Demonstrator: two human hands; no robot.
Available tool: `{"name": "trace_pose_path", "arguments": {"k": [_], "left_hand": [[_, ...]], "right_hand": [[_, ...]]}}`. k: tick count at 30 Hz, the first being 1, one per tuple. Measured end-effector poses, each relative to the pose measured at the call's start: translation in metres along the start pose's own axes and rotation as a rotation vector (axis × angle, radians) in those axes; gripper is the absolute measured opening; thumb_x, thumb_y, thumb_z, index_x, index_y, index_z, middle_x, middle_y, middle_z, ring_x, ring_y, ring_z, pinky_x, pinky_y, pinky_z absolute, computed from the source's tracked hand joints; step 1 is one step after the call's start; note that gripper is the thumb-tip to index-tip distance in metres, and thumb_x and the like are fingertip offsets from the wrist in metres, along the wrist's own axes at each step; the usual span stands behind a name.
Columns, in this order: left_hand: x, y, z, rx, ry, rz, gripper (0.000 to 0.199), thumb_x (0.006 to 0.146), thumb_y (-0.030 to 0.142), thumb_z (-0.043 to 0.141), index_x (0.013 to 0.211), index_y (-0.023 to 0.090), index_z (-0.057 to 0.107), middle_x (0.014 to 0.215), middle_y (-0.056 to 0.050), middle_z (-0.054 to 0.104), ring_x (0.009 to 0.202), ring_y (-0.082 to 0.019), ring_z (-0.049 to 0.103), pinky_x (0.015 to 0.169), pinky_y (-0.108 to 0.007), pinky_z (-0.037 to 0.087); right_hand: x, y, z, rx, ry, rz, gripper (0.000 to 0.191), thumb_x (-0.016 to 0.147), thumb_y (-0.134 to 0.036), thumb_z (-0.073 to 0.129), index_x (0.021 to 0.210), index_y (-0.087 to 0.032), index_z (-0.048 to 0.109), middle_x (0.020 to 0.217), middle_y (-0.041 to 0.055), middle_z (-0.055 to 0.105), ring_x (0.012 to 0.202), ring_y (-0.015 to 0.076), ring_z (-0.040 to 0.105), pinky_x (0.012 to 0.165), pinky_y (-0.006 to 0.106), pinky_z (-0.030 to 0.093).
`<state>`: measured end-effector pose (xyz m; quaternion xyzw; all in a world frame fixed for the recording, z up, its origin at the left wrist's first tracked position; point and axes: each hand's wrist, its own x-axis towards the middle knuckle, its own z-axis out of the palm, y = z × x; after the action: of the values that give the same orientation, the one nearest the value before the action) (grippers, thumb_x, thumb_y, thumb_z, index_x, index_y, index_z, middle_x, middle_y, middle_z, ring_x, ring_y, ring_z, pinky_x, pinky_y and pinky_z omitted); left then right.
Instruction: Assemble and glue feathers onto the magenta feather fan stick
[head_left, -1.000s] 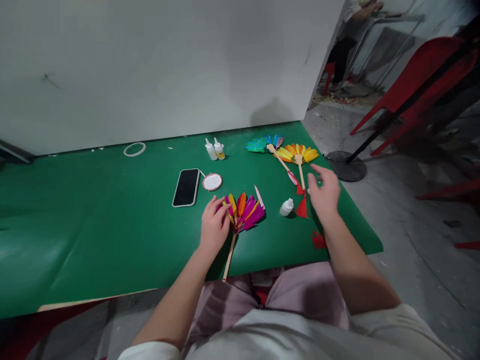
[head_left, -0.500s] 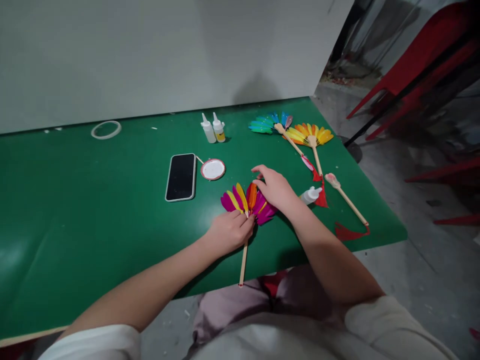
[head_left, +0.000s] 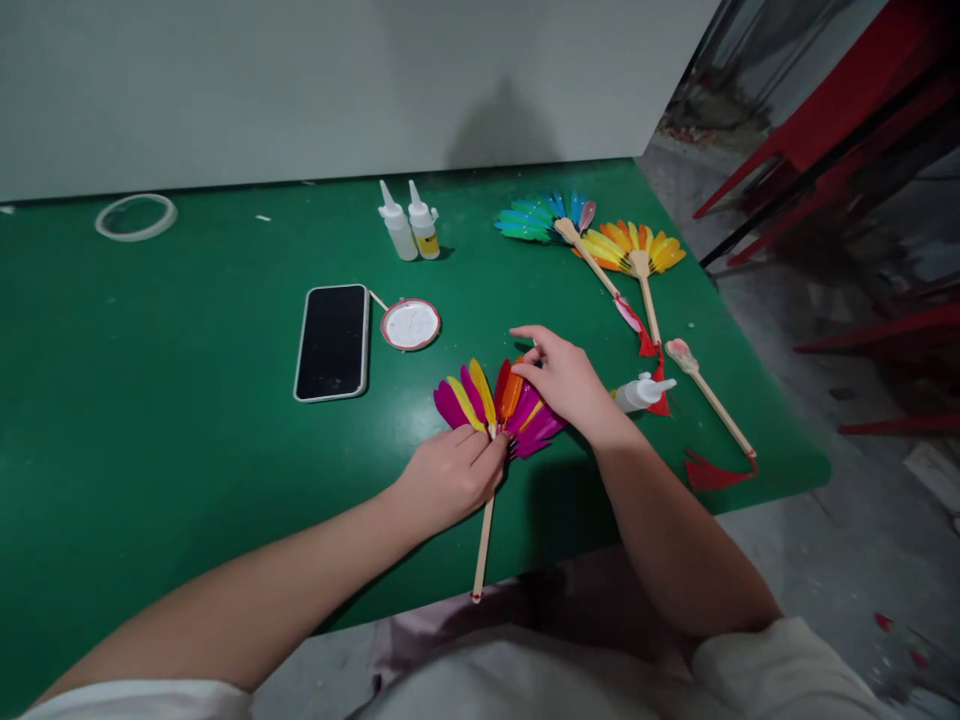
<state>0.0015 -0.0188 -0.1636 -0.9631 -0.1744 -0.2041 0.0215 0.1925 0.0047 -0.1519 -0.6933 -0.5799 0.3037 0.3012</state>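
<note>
— Two hands on one fan, is that right?

— Yes. The left hand [head_left: 450, 475] lies curled over the fan [head_left: 495, 405] where the feathers meet the stick, fingers pressing it down on the table [head_left: 150, 400]. The right hand [head_left: 566, 380] is half open, thumb and forefinger pinching the orange feather near the middle of the spread.

— Where does the fan lie?

— Near the front edge, right of centre. Its stick runs back toward the person and its tip overhangs the edge.

— What lies around the hands?

— Just right of the right hand, a small white bottle [head_left: 641, 392] lies on its side. Beyond it, toward the right edge, a bare stick [head_left: 709, 395] with a red tassel. Two finished fans, a blue-green one [head_left: 536, 215] and a yellow one [head_left: 630, 248], lie at the far right corner. Left of the hands are a round lid [head_left: 410, 325] and a phone [head_left: 333, 341]; behind them two upright bottles [head_left: 409, 222]; a tape ring [head_left: 136, 216] sits at the far left.
</note>
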Motion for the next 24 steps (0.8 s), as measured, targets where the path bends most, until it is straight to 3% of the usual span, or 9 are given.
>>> {"name": "trace_pose_path", "arguments": {"k": [4,15,24], "left_hand": [[0.0009,0.0000,0.0003,0.024,0.012,-0.033,0.021,0.082,0.017,0.049,0.096,0.006,0.060,0.061,-0.005,0.057,0.056,-0.015,0.052,0.051,-0.028,0.044],[0.0040,-0.0058,0.0019,0.023,-0.119,-0.080,0.018,0.084,0.022,0.045,0.091,0.013,0.059,0.063,-0.004,0.057,0.061,-0.016,0.053,0.052,-0.027,0.041],[0.0058,-0.0078,0.0037,0.039,-0.132,-0.085,0.015,0.082,0.021,0.047,0.089,0.015,0.059,0.062,-0.003,0.058,0.058,-0.016,0.053,0.051,-0.027,0.040]], "right_hand": [[-0.0029,-0.0002,-0.0008,-0.042,-0.004,-0.011,0.042,0.074,-0.014,0.057,0.114,-0.024,0.055,0.071,-0.0028,0.056,0.060,0.0099,0.048,0.059,0.024,0.036],[-0.0052,-0.0017,-0.0026,-0.212,-0.036,-0.007,0.043,0.077,-0.014,0.055,0.119,-0.026,0.052,0.079,0.0009,0.061,0.069,0.0146,0.054,0.064,0.027,0.040],[-0.0061,-0.0033,-0.0045,-0.272,-0.059,0.026,0.044,0.078,-0.017,0.056,0.120,-0.027,0.051,0.084,0.0025,0.064,0.072,0.0167,0.057,0.063,0.028,0.040]]}}
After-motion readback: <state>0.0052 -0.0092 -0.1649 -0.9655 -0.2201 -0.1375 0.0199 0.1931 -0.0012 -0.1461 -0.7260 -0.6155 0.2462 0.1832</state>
